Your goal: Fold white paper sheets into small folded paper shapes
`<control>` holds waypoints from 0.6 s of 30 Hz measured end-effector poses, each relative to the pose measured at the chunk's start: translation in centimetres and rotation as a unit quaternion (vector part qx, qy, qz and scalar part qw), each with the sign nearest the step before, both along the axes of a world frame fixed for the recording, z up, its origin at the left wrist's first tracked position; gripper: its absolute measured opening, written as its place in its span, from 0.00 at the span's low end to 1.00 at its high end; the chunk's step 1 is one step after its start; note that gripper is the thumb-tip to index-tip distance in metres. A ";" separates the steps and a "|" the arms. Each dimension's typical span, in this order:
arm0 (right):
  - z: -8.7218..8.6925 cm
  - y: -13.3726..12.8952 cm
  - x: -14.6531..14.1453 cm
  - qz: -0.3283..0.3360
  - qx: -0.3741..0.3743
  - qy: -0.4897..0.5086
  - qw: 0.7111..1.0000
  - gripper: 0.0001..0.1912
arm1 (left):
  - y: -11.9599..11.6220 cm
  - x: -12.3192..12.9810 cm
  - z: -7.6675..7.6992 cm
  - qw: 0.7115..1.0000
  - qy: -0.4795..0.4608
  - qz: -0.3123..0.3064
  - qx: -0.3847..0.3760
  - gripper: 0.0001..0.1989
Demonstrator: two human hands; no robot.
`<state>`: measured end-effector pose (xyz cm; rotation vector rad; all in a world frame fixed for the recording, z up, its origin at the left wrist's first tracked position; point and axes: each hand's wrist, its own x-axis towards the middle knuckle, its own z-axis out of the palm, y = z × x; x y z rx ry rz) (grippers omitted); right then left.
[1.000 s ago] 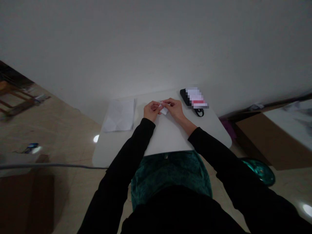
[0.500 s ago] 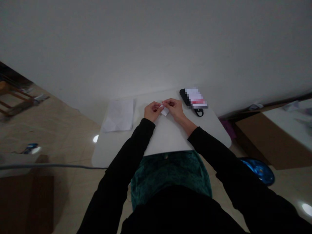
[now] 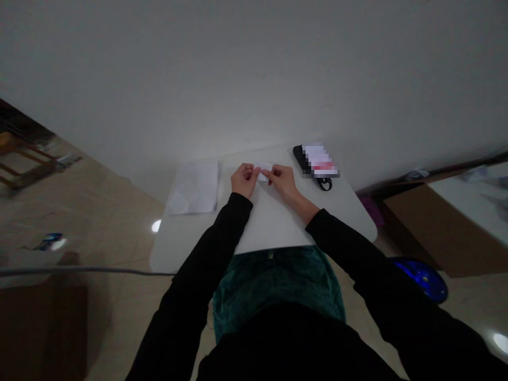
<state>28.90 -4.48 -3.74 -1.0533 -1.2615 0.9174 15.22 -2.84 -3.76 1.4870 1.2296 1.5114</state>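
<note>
A small piece of white paper (image 3: 264,178) is pinched between my two hands over the middle of the white table. My left hand (image 3: 243,180) grips its left side with thumb and fingers, and my right hand (image 3: 283,180) holds the right side the same way. Fingers cover part of the paper, so its folds are too small to make out. To the left of my left hand lies a stack of white paper sheets (image 3: 195,185).
Behind my right hand, a black case (image 3: 300,156) with a strap and a blurred white-and-red item lies on the table (image 3: 270,227). A wall rises behind the table. A cardboard box (image 3: 444,227) and a blue round object (image 3: 428,280) are on the right; a cable (image 3: 99,270) runs at left.
The paper has turned from slanted to nearly level between my fingers. My hands have shifted slightly left, and both still hold it.
</note>
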 end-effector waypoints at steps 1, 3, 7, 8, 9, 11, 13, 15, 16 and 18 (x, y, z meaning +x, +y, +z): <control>0.2 -0.1 0.3 -0.005 0.006 -0.019 1.000 0.27 | -0.1 0.0 0.1 0.999 0.024 0.009 0.020 0.07; 0.8 -0.1 0.8 0.002 0.018 -0.059 0.998 0.28 | -0.3 -0.1 0.3 0.996 0.059 0.019 0.070 0.07; 1.5 -0.2 1.4 0.042 0.018 -0.084 0.995 0.28 | -0.2 -0.4 0.9 0.990 0.064 -0.001 0.126 0.04; 1.5 -0.2 1.3 0.047 0.008 -0.072 0.996 0.28 | -0.1 -0.5 1.0 0.992 0.051 0.000 0.120 0.03; 1.5 -0.2 1.1 0.055 -0.007 -0.054 0.997 0.27 | 0.0 -0.5 1.0 0.994 0.033 0.006 0.107 0.03; 1.2 -0.3 0.7 0.083 -0.038 -0.014 0.996 0.28 | 0.3 -0.7 1.0 0.996 -0.003 0.028 0.081 0.02; 0.9 -0.4 0.4 0.115 -0.050 0.016 0.992 0.28 | 0.6 -1.0 1.0 0.997 -0.015 0.038 0.065 0.02; 0.7 -0.3 0.4 0.125 -0.037 0.021 0.991 0.28 | 0.8 -1.3 0.9 0.998 0.001 0.018 0.063 0.05; 0.7 -0.3 0.6 0.125 -0.028 0.015 0.992 0.27 | 0.9 -1.4 0.9 0.998 0.014 0.001 0.066 0.07; 0.9 -0.2 1.0 0.136 -0.014 -0.013 0.991 0.27 | 1.1 -1.7 0.9 0.996 0.033 -0.034 0.070 0.10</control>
